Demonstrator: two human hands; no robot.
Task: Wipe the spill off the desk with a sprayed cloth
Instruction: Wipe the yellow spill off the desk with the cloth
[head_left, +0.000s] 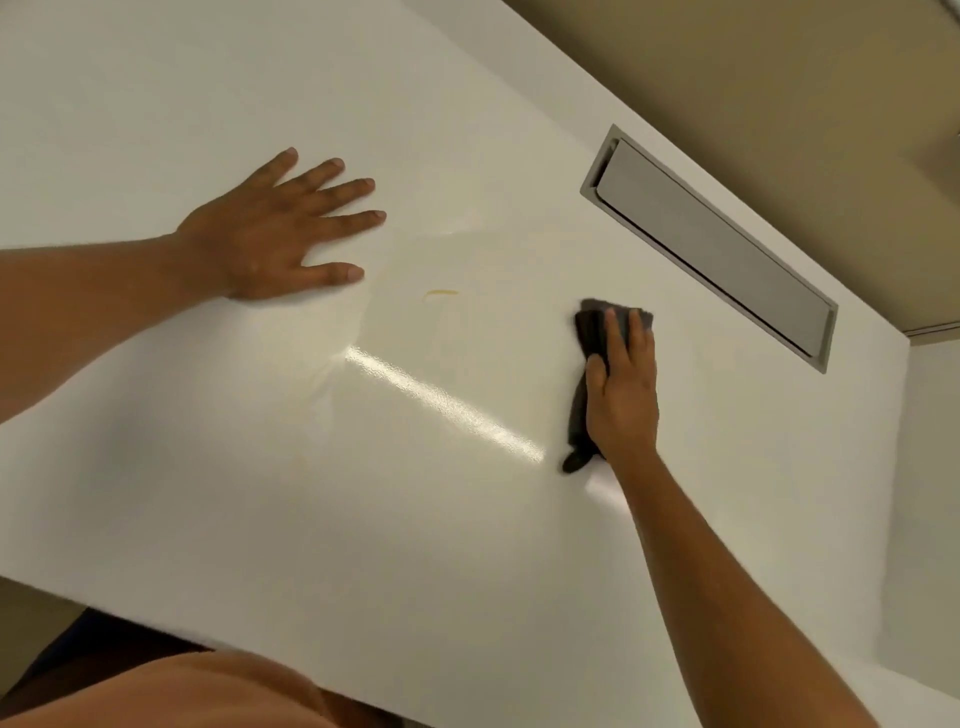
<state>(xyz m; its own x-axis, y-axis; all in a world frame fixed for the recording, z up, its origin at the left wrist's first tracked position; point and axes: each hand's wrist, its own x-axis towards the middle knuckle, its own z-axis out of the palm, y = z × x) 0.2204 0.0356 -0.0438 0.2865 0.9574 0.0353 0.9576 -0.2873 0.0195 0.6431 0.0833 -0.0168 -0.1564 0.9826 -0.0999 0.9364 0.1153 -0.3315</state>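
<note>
Right hand (621, 395) pressed flat on a dark grey cloth (589, 332), fingers together over its far end, pinning it to the white desk (415, 519). Cloth bunched and long, trailing back under the palm to a loose tail near the wrist. Left hand (275, 234) spread open, palm down on the desk well to the left, gripping nothing, seemingly bracing. Between the two hands, nearer the left one: a small yellowish spill (441, 293), a thin streak not yet reached by the cloth. Farther right, a closed metal cable hatch (711, 244) set into the desk.

Soft, limp and light, that cloth; likely damp, though wetness impossible to confirm. Prone to folding over or dragging its tail. Best held under a flat palm at the bunched middle. Glossy desk, so probably an easy slide leftward.
</note>
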